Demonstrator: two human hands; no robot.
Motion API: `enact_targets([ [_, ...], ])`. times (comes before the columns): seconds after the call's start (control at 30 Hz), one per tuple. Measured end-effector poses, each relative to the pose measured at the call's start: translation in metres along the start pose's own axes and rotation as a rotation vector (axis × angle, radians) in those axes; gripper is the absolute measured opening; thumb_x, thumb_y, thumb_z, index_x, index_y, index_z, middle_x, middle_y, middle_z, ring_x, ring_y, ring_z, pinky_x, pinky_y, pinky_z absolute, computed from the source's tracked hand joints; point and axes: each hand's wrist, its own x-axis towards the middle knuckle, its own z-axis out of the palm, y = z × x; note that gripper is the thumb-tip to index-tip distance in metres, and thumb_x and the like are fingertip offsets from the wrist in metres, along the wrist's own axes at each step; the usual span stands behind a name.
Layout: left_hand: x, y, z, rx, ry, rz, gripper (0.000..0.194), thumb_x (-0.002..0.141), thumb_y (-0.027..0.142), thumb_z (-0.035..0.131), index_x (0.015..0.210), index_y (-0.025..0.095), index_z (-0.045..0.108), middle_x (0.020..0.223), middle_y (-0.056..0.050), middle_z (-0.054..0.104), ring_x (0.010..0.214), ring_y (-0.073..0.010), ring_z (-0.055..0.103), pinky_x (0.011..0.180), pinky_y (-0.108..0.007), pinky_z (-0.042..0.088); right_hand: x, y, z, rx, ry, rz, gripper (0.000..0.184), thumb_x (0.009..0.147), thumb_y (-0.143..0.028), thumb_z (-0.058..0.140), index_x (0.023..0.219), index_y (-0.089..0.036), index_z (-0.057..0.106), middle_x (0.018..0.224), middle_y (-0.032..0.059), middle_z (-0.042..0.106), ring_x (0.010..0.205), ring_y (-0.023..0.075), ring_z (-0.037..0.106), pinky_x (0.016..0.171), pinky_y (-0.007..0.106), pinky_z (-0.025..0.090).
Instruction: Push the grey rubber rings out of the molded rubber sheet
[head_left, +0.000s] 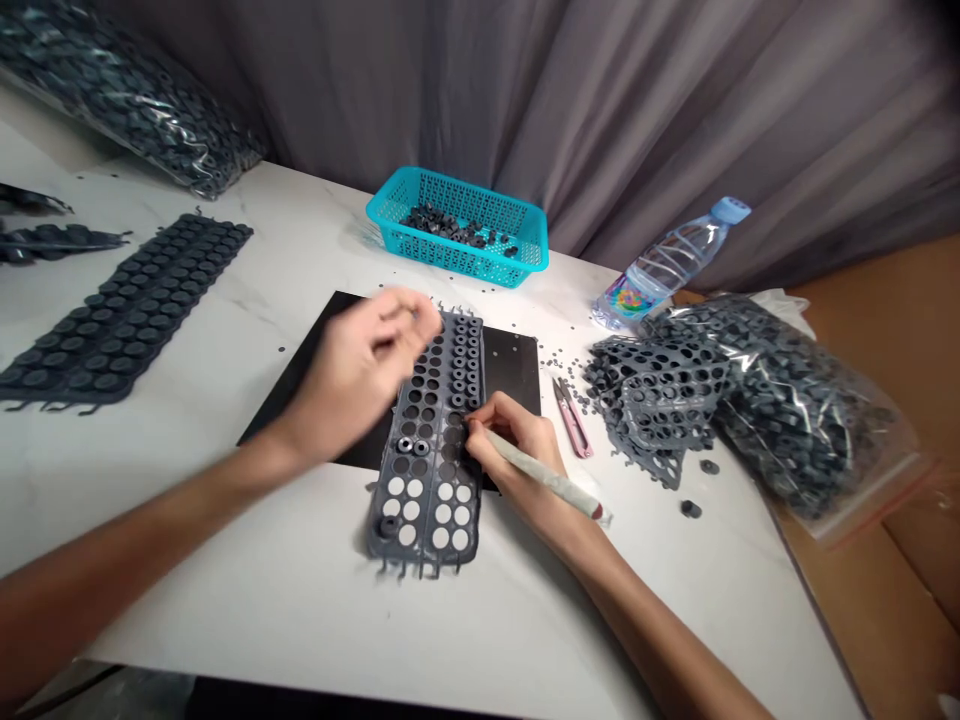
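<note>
A dark grey rubber sheet with rows of round holes (431, 480) lies lengthwise before me. White table shows through its near holes; several small ring-shaped rubber pieces (462, 365) stand in the far right rows. My right hand (517, 440) rests at the sheet's right edge, closed around a pen-like tool with a pale wrapped handle (544, 475). The tool's tip is hidden by the fingers. My left hand (375, 355) hovers over the sheet's far left part, blurred, its fingers curled together; anything between them is too smeared to see. Under the sheet is a black mat (300, 390).
Behind stands a turquoise basket (457, 265) holding small dark pieces. On the right are pink thread snips (574, 418), perforated sheet scraps (660, 400), a water bottle (667, 265) and a filled plastic bag (802, 420). At left lie another studded sheet (127, 310) and a large bag (142, 100).
</note>
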Motion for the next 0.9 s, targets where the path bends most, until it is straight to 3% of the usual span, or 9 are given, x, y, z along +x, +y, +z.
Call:
enact_targets([
  [0.07,0.013,0.013,-0.013,-0.381,0.053,-0.141,0.018,0.105,0.024,0.058,0.088,0.018,0.059,0.074,0.004,0.033,0.058,-0.0085,0.034,0.051,-0.02,0.028,0.002,0.003,-0.002,0.122,-0.039,0.058,0.008,0.095,-0.024,0.062,0.088,-0.021,0.061,0.074,-0.0022,0.062,0.057,0.0119,0.053,0.048,0.022,0.038],
  [0.17,0.022,0.014,-0.026,-0.779,-0.002,-0.437,0.02,0.104,0.018,0.054,0.084,0.016,0.056,0.075,0.003,0.032,0.056,-0.0067,0.032,0.048,-0.016,0.029,0.006,0.006,-0.008,0.309,-0.066,0.099,0.012,0.098,-0.032,0.064,0.094,-0.021,0.062,0.074,-0.0011,0.065,0.053,0.0121,0.056,0.044,0.021,0.045],
  [0.33,0.01,-0.008,-0.015,-0.932,-0.164,-0.716,0.009,0.097,0.019,0.057,0.089,0.016,0.054,0.079,0.002,0.041,0.055,-0.0067,0.034,0.043,-0.016,0.033,0.013,0.007,-0.016,0.337,0.057,0.067,0.019,0.098,-0.038,0.068,0.094,-0.02,0.064,0.07,-0.0007,0.067,0.05,0.0113,0.056,0.041,0.02,0.046],
  [0.53,0.004,-0.022,-0.001,-0.862,-0.291,-0.739,0.005,0.094,0.018,0.054,0.091,0.015,0.056,0.078,0.002,0.043,0.053,-0.0062,0.031,0.042,-0.015,0.032,0.012,0.009,-0.017,0.237,0.074,0.034,0.023,0.099,-0.042,0.068,0.094,-0.02,0.065,0.071,-0.0006,0.067,0.052,0.0116,0.058,0.044,0.02,0.048],
  [0.67,0.005,-0.023,-0.001,-0.78,-0.338,-0.707,0.01,0.095,0.018,0.054,0.094,0.013,0.063,0.076,0.003,0.041,0.052,-0.005,0.028,0.042,-0.013,0.029,0.012,0.01,-0.018,0.214,0.022,0.064,0.017,0.099,-0.037,0.066,0.095,-0.02,0.064,0.074,-0.0007,0.067,0.054,0.0117,0.058,0.046,0.02,0.048],
  [0.9,0.0,-0.025,0.004,-0.834,-0.39,-0.735,0.014,0.098,0.023,0.055,0.092,0.014,0.063,0.08,0.001,0.044,0.056,-0.0058,0.031,0.042,-0.012,0.025,0.014,0.01,-0.02,0.214,-0.021,0.093,0.007,0.093,-0.027,0.067,0.092,-0.021,0.063,0.074,-0.0019,0.066,0.054,0.0112,0.057,0.046,0.02,0.047],
])
